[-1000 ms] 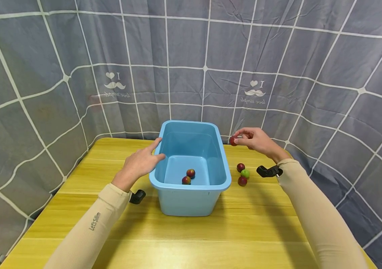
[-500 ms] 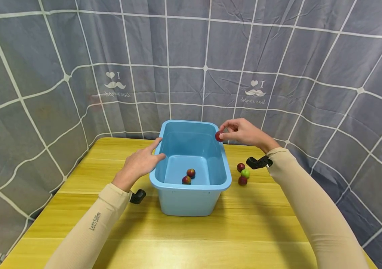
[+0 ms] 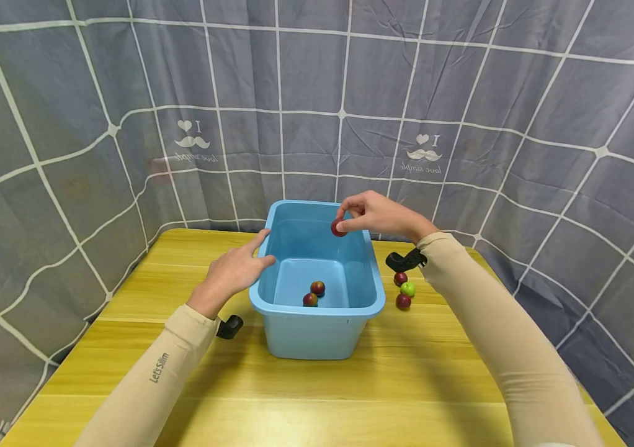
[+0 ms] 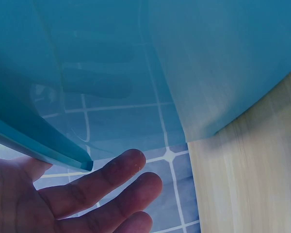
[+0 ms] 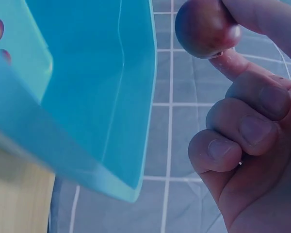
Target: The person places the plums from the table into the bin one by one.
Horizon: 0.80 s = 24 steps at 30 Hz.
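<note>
A dark red plum point(image 3: 338, 228) is pinched between the thumb and index finger of my right hand point(image 3: 381, 215), over the right rim of the blue tub point(image 3: 317, 310). In the right wrist view the plum point(image 5: 207, 28) shows clearly, with the other fingers of the hand point(image 5: 262, 131) curled below it, holding nothing. My left hand point(image 3: 233, 273) touches the tub's left rim with thumb and index finger. Its fingers point(image 4: 111, 177) extend loosely along the outside wall in the left wrist view. Two red-yellow plums point(image 3: 317, 288) lie on the tub's floor.
Right of the tub, two dark red plums point(image 3: 403, 302) and a green round fruit point(image 3: 408, 289) lie close together on the yellow wooden table point(image 3: 317, 397). A grey curtain point(image 3: 306, 81) with white lines hangs behind and at both sides.
My right hand has carried the plum leftward, from beyond the tub's right side to over its right rim. The left hand and the other fruits have stayed in place.
</note>
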Each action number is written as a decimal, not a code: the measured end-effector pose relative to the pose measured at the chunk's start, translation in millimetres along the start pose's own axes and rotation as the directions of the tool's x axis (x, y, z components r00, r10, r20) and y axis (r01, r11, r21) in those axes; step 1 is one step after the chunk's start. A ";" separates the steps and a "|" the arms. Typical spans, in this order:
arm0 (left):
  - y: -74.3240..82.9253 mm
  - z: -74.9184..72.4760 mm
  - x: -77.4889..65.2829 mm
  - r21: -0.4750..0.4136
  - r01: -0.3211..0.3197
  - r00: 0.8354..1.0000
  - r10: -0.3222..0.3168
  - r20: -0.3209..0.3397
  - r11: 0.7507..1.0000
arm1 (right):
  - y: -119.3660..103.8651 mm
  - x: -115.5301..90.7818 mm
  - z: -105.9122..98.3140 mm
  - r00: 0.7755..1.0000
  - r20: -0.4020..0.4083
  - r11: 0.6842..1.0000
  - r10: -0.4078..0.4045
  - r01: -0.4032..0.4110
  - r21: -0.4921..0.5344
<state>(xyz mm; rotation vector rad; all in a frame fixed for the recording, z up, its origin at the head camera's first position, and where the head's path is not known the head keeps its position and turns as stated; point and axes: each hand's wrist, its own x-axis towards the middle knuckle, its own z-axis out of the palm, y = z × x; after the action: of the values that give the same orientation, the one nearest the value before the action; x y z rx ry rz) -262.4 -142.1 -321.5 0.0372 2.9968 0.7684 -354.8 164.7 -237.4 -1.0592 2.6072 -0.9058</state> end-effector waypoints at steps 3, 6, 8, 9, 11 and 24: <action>-0.2 0.0 -0.5 0.001 0.002 1.000 -0.002 0.000 1.000 | -4.5 6.9 2.8 1.000 0.021 1.000 -0.017 0.017 -0.013; -0.7 0.3 -0.7 0.002 0.000 1.000 0.000 -0.001 1.000 | -7.8 13.9 5.6 0.999 0.040 0.999 -0.032 0.034 -0.035; -0.8 0.7 -0.6 0.002 -0.001 1.000 0.001 -0.001 1.000 | -9.8 18.2 7.9 0.998 0.055 0.998 -0.037 0.040 -0.044; -0.6 0.8 -0.8 0.001 -0.003 1.000 0.003 0.000 1.000 | -10.7 20.4 9.0 0.997 0.064 0.998 -0.037 0.040 -0.047; -0.6 1.1 -0.6 0.001 -0.004 1.000 0.004 -0.001 1.000 | -12.2 24.3 11.6 0.996 0.085 0.998 -0.034 0.038 -0.052; -0.7 -0.5 -0.9 -0.007 -0.003 1.000 0.003 -0.001 1.000 | -13.7 41.2 22.8 0.987 0.164 0.996 0.007 0.007 -0.088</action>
<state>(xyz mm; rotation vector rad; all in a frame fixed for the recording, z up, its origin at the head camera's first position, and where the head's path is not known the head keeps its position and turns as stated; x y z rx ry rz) -261.5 -143.0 -321.4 0.0414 2.9959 0.7796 -368.3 118.2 -245.1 -1.1052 2.5306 -0.6782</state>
